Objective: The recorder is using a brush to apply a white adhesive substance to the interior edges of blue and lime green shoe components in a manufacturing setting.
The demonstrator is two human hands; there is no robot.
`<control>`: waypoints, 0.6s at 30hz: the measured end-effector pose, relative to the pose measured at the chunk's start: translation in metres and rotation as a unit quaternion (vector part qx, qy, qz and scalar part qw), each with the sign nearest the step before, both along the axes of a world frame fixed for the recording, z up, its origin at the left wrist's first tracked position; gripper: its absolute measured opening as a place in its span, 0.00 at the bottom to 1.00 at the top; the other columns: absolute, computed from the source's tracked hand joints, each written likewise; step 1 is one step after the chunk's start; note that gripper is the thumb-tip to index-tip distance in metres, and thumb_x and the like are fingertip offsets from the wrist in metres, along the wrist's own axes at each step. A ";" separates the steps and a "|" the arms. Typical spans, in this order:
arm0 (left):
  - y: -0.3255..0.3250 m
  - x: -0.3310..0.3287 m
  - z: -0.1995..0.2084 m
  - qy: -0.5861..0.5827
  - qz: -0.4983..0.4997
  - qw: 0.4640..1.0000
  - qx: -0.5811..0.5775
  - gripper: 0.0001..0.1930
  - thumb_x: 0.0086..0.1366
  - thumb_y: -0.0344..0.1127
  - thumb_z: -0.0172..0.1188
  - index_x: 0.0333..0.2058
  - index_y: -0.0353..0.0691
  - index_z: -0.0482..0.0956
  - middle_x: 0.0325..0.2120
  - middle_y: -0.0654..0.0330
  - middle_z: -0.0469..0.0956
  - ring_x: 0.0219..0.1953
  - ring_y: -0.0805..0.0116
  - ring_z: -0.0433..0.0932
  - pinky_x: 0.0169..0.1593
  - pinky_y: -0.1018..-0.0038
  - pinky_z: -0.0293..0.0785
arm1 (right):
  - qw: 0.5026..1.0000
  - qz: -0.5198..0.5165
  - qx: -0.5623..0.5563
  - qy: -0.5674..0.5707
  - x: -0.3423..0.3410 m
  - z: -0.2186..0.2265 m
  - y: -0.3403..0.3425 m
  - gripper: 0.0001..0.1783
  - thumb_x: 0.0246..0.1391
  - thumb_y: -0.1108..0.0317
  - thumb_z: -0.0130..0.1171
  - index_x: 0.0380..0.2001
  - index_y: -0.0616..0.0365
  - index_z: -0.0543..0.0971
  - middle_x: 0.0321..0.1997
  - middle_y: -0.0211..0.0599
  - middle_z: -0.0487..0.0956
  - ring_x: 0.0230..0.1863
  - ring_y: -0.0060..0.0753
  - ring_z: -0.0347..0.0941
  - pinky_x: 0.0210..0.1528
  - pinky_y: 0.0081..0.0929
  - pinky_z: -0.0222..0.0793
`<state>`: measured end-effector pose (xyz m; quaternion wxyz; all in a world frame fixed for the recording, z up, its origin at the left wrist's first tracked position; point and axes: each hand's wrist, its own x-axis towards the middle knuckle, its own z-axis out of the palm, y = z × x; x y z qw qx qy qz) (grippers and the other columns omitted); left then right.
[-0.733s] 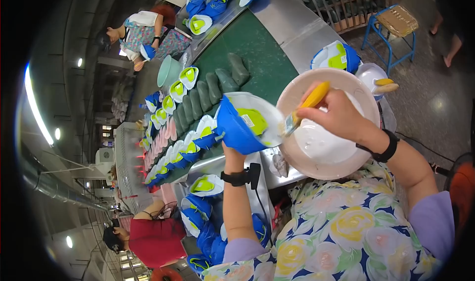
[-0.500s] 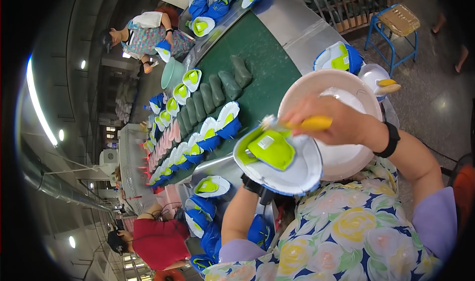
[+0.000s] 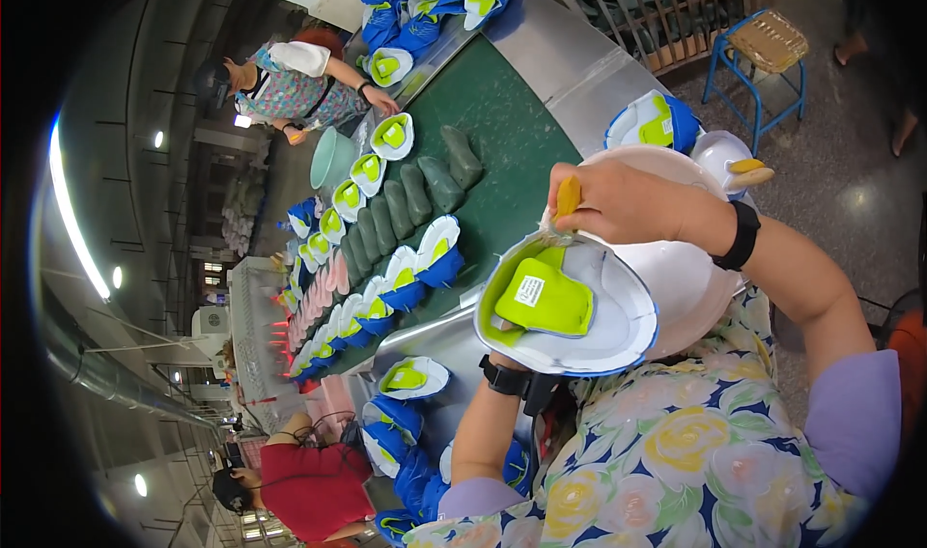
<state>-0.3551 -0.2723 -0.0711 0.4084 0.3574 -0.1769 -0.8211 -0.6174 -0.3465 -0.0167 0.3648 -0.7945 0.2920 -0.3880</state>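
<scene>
A shoe upper (image 3: 608,307) with a white inside, lime-green tongue and blue outer edge is held in front of me, its opening facing up. My left hand (image 3: 506,361) supports it from below and behind; most of the fingers are hidden by it. My right hand (image 3: 618,200) is closed round a brush with a yellow handle (image 3: 568,196). The bristle end touches the upper's far rim. Just behind the upper and under my right forearm stands a large pale pink basin (image 3: 700,292), with white matter inside.
A green conveyor belt (image 3: 517,113) carries rows of uppers, dark green shoe lasts (image 3: 463,157) and pink pieces. Beside the basin are a small white pot (image 3: 719,152) with a wooden-handled tool and another upper (image 3: 642,123). One co-worker (image 3: 319,84) reaches to the belt; another (image 3: 314,476) wears red.
My right hand has moved up and left, and the brush now stands steeper at the upper's far rim. The upper has shifted right. The far co-worker's hand has put an upper on the belt.
</scene>
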 end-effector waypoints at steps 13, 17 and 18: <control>-0.002 0.010 0.008 -0.004 0.015 1.000 -0.011 0.25 0.75 0.51 0.44 0.60 0.38 0.69 0.45 0.47 0.81 0.44 0.49 0.83 0.50 0.52 0.82 | 0.991 -0.029 -0.113 -0.068 -0.008 0.006 0.025 0.10 0.58 0.69 0.62 0.41 0.55 0.74 0.37 0.43 0.80 0.40 0.50 0.78 0.43 0.38 0.72; -0.005 0.029 -0.022 0.049 0.048 0.997 -0.047 0.26 0.75 0.51 0.44 0.60 0.38 0.69 0.47 0.46 0.81 0.45 0.49 0.83 0.49 0.51 0.82 | 0.982 -0.017 -0.186 0.030 -0.006 -0.006 0.030 0.09 0.58 0.68 0.62 0.41 0.54 0.75 0.37 0.44 0.80 0.40 0.53 0.77 0.43 0.43 0.71; -0.005 0.030 -0.020 0.059 0.053 0.995 -0.061 0.26 0.75 0.52 0.44 0.61 0.39 0.69 0.48 0.46 0.80 0.46 0.48 0.83 0.50 0.50 0.81 | 0.982 -0.008 -0.187 0.031 -0.011 -0.012 0.032 0.09 0.58 0.68 0.62 0.41 0.54 0.75 0.37 0.44 0.80 0.40 0.53 0.77 0.43 0.43 0.71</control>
